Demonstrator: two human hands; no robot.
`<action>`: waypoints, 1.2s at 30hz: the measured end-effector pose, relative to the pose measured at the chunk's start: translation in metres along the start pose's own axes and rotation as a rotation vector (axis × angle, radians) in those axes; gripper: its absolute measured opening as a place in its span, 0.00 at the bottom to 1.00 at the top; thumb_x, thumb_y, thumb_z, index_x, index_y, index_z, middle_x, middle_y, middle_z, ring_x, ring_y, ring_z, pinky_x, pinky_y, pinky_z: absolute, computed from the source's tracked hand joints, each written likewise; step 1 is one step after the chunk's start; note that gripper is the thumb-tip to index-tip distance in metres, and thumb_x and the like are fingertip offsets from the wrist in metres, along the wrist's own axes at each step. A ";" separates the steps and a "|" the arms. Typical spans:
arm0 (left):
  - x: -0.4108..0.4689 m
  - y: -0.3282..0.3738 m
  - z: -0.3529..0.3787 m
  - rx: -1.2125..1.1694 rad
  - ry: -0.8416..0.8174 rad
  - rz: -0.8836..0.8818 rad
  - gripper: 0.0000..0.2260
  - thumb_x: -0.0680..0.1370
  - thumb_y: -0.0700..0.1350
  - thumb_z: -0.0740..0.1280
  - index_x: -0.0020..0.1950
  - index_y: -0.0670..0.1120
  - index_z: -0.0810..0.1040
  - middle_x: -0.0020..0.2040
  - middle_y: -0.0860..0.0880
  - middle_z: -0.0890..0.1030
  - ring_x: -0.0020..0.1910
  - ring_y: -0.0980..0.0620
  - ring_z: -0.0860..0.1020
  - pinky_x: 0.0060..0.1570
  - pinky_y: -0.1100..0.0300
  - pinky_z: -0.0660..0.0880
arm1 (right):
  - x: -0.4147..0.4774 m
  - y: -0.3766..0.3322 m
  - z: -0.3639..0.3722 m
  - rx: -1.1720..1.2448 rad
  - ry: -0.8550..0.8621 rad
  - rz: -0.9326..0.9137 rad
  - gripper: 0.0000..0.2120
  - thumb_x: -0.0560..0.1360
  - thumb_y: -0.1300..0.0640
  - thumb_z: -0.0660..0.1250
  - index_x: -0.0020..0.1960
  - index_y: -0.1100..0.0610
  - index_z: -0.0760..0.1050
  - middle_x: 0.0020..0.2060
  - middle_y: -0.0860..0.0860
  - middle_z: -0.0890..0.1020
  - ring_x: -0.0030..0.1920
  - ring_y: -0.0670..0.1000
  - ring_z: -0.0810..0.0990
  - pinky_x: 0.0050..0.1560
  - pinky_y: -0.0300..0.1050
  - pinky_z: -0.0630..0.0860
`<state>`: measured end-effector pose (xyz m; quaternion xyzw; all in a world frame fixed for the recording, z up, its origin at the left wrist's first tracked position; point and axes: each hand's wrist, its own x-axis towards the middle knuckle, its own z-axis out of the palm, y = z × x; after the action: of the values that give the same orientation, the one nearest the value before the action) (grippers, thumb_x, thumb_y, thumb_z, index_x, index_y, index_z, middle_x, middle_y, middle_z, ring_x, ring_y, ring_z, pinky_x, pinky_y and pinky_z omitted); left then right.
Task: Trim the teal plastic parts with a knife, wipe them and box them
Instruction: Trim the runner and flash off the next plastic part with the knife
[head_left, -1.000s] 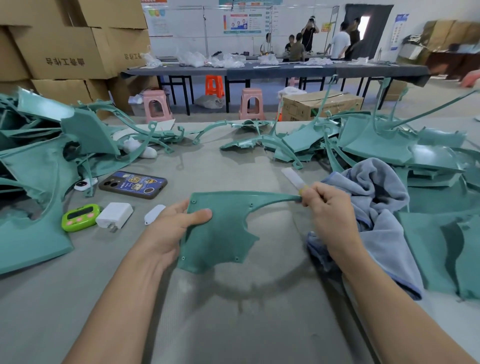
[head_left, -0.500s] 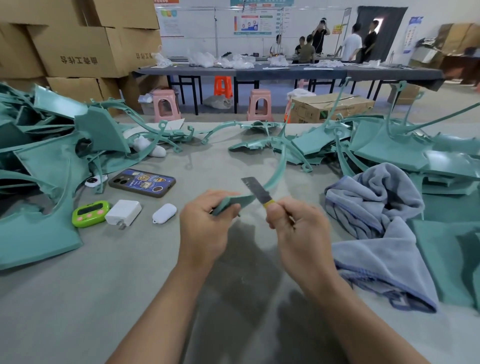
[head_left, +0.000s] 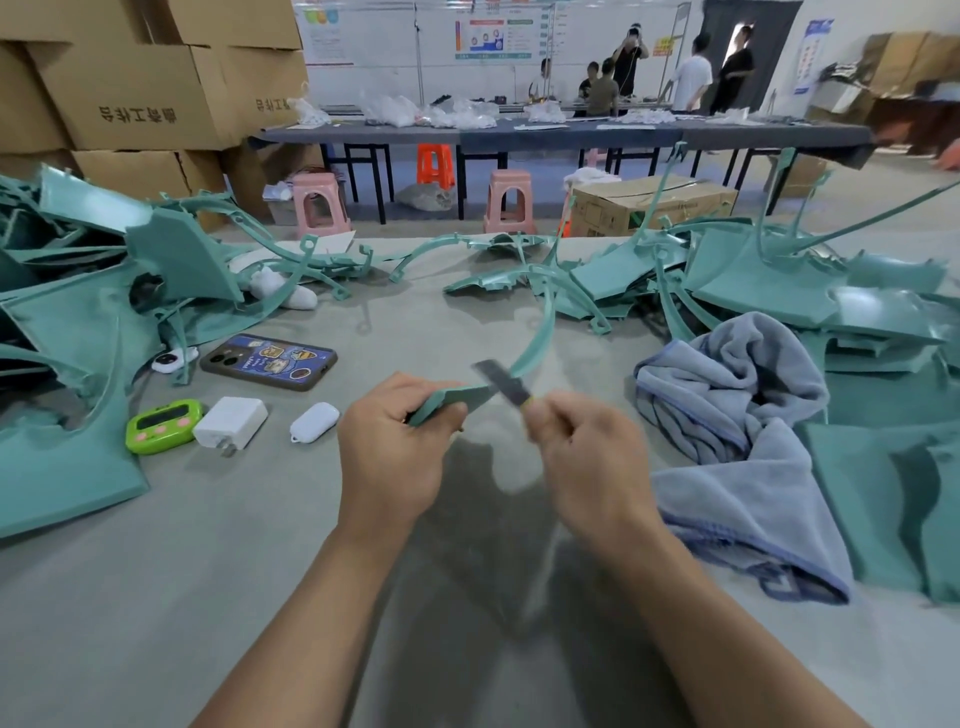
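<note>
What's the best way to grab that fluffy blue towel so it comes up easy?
Probably pinch the towel at its bunched-up hump at the far end, coming straight down from above. The folds there stand up off the table, so fingers can close around them. The near flap lies flat and spread out, which looks harder to pinch.

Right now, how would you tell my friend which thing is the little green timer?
Look at the grey table, just right of the teal pile on the left. Below the phone lies a row of three small things; the timer is leftmost, the only lime-green one, beside a white charger.
</note>
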<state>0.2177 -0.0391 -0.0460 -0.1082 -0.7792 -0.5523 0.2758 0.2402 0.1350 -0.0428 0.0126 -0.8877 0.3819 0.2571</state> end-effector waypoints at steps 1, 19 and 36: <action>-0.001 0.001 -0.001 0.011 -0.006 0.016 0.16 0.71 0.36 0.74 0.36 0.60 0.83 0.38 0.58 0.80 0.38 0.58 0.78 0.39 0.68 0.70 | 0.007 0.004 -0.006 -0.066 0.053 0.126 0.21 0.80 0.51 0.63 0.31 0.58 0.68 0.25 0.51 0.70 0.32 0.54 0.70 0.36 0.50 0.64; -0.002 0.002 0.001 0.117 0.042 0.012 0.13 0.71 0.40 0.73 0.32 0.54 0.76 0.35 0.55 0.76 0.35 0.57 0.73 0.35 0.67 0.66 | -0.020 -0.020 0.010 0.042 -0.060 0.050 0.20 0.80 0.45 0.60 0.34 0.55 0.70 0.27 0.50 0.73 0.32 0.51 0.71 0.34 0.50 0.65; -0.003 0.007 0.002 0.076 0.053 -0.113 0.12 0.71 0.41 0.74 0.38 0.61 0.83 0.38 0.57 0.82 0.38 0.55 0.79 0.38 0.58 0.74 | -0.030 -0.026 0.015 0.067 0.005 -0.009 0.20 0.82 0.45 0.59 0.32 0.50 0.66 0.28 0.47 0.72 0.34 0.51 0.70 0.36 0.49 0.59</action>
<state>0.2227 -0.0347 -0.0426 -0.0388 -0.7969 -0.5397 0.2687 0.2648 0.1012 -0.0481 0.0241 -0.8737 0.4103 0.2602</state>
